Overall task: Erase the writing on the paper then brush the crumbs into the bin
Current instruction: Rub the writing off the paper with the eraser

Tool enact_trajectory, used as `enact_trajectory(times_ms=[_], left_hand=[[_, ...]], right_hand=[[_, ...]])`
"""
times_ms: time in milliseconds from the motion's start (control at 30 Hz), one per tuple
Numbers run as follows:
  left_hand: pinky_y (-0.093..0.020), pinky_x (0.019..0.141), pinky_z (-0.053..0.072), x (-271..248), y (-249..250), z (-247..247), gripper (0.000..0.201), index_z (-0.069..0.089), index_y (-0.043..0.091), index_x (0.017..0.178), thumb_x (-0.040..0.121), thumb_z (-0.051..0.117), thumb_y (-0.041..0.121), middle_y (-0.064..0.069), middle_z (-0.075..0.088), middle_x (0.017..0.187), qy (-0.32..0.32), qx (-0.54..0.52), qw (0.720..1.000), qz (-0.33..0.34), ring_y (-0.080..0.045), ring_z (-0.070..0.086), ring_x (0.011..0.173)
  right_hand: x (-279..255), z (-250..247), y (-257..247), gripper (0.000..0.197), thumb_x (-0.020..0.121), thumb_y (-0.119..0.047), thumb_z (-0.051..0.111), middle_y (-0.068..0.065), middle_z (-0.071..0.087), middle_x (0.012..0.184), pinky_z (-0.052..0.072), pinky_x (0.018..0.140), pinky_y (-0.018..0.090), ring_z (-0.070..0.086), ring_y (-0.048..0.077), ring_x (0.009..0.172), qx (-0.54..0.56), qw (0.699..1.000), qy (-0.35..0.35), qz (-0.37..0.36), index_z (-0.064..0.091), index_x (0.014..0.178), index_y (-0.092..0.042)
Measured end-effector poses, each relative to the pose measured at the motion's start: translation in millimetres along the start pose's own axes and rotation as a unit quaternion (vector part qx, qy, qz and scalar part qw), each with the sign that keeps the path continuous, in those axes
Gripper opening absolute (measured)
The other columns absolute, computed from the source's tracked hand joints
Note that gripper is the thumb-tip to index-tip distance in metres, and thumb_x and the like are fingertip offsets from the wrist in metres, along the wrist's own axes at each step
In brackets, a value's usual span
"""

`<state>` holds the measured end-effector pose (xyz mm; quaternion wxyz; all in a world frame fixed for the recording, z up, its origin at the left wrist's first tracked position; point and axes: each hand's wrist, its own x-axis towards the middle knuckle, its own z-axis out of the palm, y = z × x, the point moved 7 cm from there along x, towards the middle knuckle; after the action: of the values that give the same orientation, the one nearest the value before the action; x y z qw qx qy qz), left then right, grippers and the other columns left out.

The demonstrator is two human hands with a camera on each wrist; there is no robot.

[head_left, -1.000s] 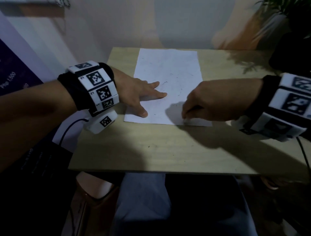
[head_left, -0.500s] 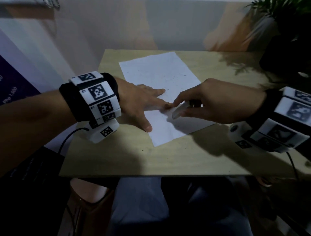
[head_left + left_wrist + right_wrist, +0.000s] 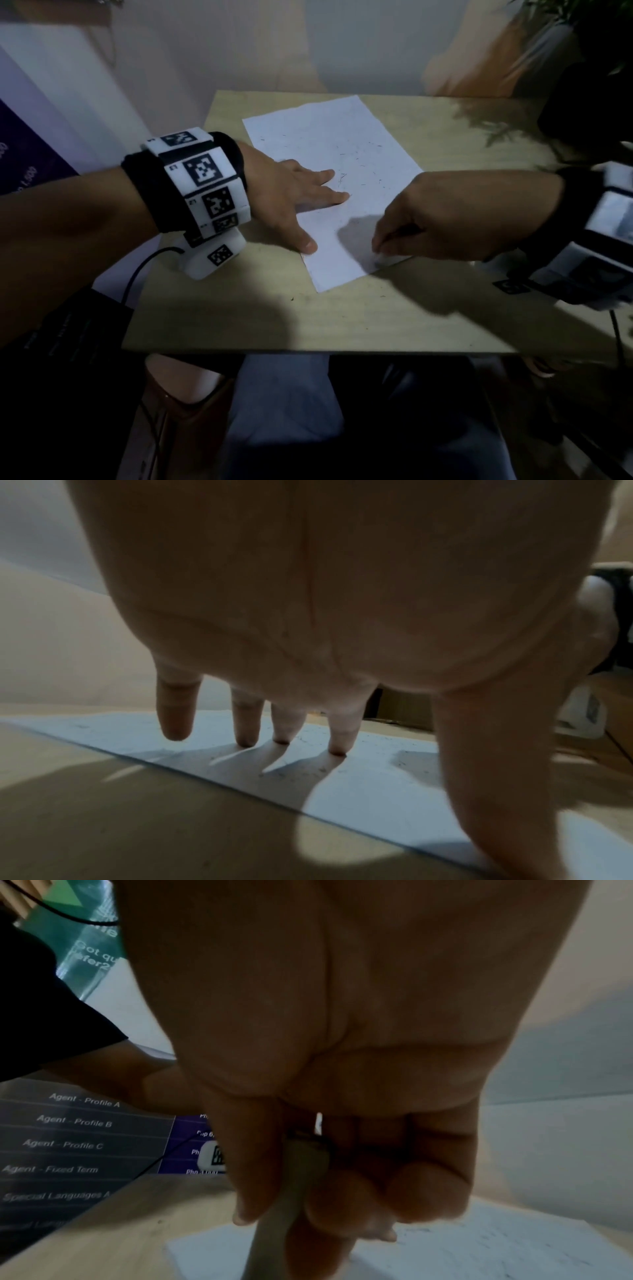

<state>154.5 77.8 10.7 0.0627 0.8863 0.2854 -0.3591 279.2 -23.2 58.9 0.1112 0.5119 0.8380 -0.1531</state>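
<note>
The paper (image 3: pixel 334 185) lies flat on the desk (image 3: pixel 239 315), skewed; its long axis runs from the far left corner toward the near right corner, and its near corner points at the person; dark crumbs (image 3: pixel 356 161) are scattered over its middle and far half. The left hand (image 3: pixel 294 202) rests on the paper's left edge with straight, spread fingers (image 3: pixel 246 723) pressing the sheet down, thumb at the margin; it holds nothing. The right hand (image 3: pixel 445 226) has its grip closed round a pale, slender eraser (image 3: pixel 287 1191), pinched between thumb and curled fingers, the tip set down at the paper's near right edge. The deciding relation: the working tip sits on the near right margin, so nearly the whole sheet and its crumbs lie away from the grip, forward and to the left along the long axis; the left hand sits between that grip and the left margin. Judgement: erasing is near its end, faint marks only remain, and strokes ought to run away from the pinning hand lest the sheet buckle. No bin is visible in any view; which hand is nearer to it cannot be told.
</note>
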Motion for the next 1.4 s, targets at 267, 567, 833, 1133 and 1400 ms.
enact_trajectory(times_ms=[267,567,833,1133,1400], left_hand=[[-0.058,0.124,0.011,0.9,-5.2,-5.8,0.077,0.003,0.056,0.156,0.1,0.055,0.05,0.016,-0.008,0.17,0.044,-0.039,0.998,0.002,-0.024,0.002,0.156],[-0.054,0.125,0.004,-6.0,-2.7,-10.0,0.079,0.001,0.061,0.154,0.099,0.058,0.051,0.013,-0.018,0.169,0.031,-0.05,0.998,-0.016,-0.024,-0.003,0.157],[-0.053,0.124,0.005,-4.7,-2.8,-9.3,0.079,0.005,0.059,0.154,0.098,0.06,0.05,0.014,-0.015,0.169,0.043,-0.052,0.998,-0.016,-0.024,-0.001,0.157],[-0.052,0.124,0.004,-6.2,-3.7,-7.9,0.078,0.005,0.062,0.152,0.097,0.06,0.051,0.014,-0.016,0.169,0.042,-0.064,0.997,-0.011,-0.023,-0.002,0.157],[-0.042,0.123,0.001,-9.5,0.3,-5.1,0.075,-0.003,0.056,0.155,0.103,0.05,0.049,0.008,-0.021,0.169,0.04,-0.064,0.997,-0.016,-0.021,-0.006,0.157]], right_hand=[[37.2,-7.3,-61.5,0.023,0.098,-0.03,0.056,-0.007,0.062,0.079,0.034,0.066,0.027,0.042,0.011,0.069,0.031,0.987,0.132,-0.087,0.075,0.097,-0.016],[16.5,6.5,-53.8,0.027,0.097,-0.039,0.052,-0.015,0.065,0.069,0.04,0.066,0.011,0.057,-0.003,0.069,0.042,0.996,-0.03,-0.074,0.075,0.091,-0.027],[29.2,3.9,-54.0,0.027,0.098,-0.034,0.054,-0.005,0.071,0.082,0.038,0.066,0.025,0.049,0.014,0.065,0.019,0.994,0.075,-0.071,0.076,0.094,-0.02],[11.1,-7.0,-48.5,0.029,0.097,-0.039,0.05,-0.016,0.071,0.085,0.043,0.074,0.015,0.059,-0.001,0.076,0.059,0.995,0.065,-0.057,0.075,0.105,-0.029],[0.4,19.7,-39.8,0.027,0.097,-0.038,0.053,-0.022,0.071,0.098,0.046,0.084,0.017,0.064,-0.002,0.09,0.109,0.991,-0.009,-0.079,0.074,0.113,-0.03]])
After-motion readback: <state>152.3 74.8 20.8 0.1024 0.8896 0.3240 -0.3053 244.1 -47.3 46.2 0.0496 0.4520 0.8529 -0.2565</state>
